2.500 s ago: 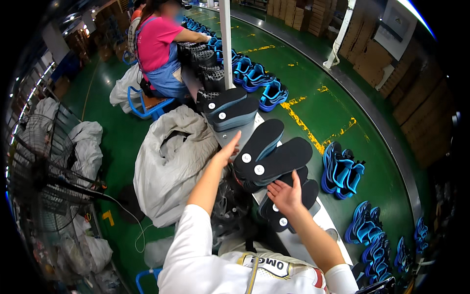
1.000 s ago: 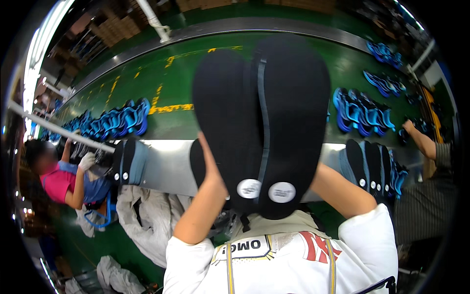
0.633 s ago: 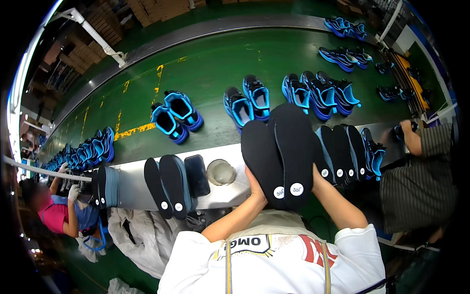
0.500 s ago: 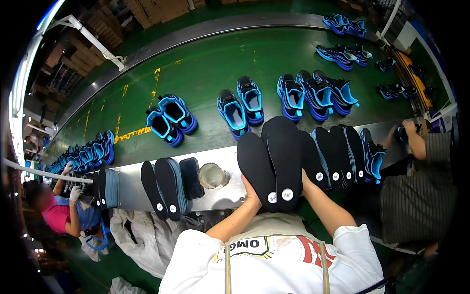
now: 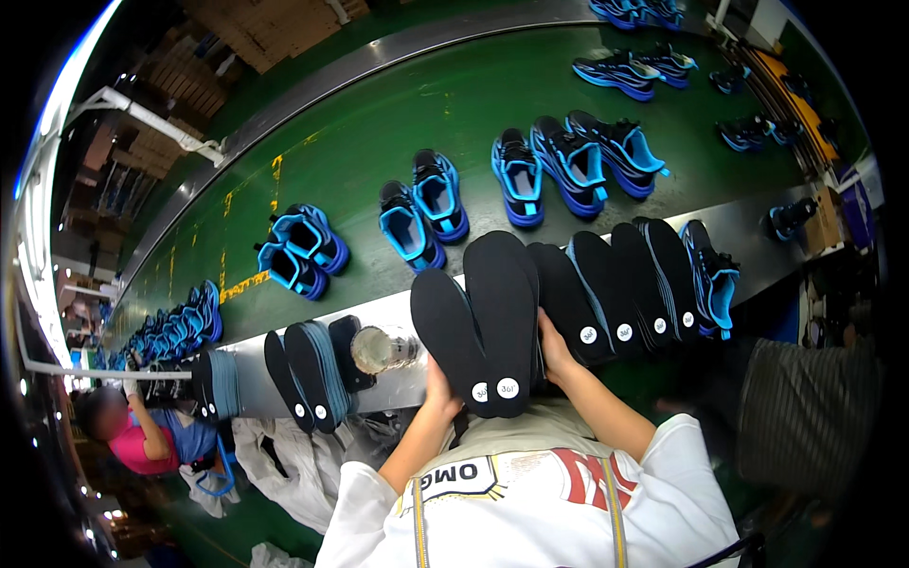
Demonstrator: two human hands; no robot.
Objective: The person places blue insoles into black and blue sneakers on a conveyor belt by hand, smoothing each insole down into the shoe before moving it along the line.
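Note:
Two black shoe insoles (image 5: 502, 312), each with a round white sticker at the heel, stand upright in front of me, fanned slightly apart. My left hand (image 5: 440, 386) is closed on their left edge, and its fingertips are hidden behind them. On the other edge my right hand (image 5: 557, 348) grips too, its fingers partly covered. Whether more insoles lie behind these two I cannot tell. Just right of my right hand, stacks of black insoles with blue-grey undersides (image 5: 630, 275) lean in a row. A black-and-blue sneaker (image 5: 712, 279) stands at that row's end.
Pairs of black-and-blue sneakers (image 5: 436, 194) stand on the green conveyor belt (image 5: 379, 123). Along the metal ledge (image 5: 393, 393) lie a glass jar (image 5: 379, 350), a dark phone (image 5: 348, 355) and further insole stacks (image 5: 317, 374). A person in pink (image 5: 142, 445) works at the far left.
My view has turned, so the ledge and shoes sit further left. Both hands still hold the insoles. A co-worker's hand at the right, on a shoe before, is no longer seen there.

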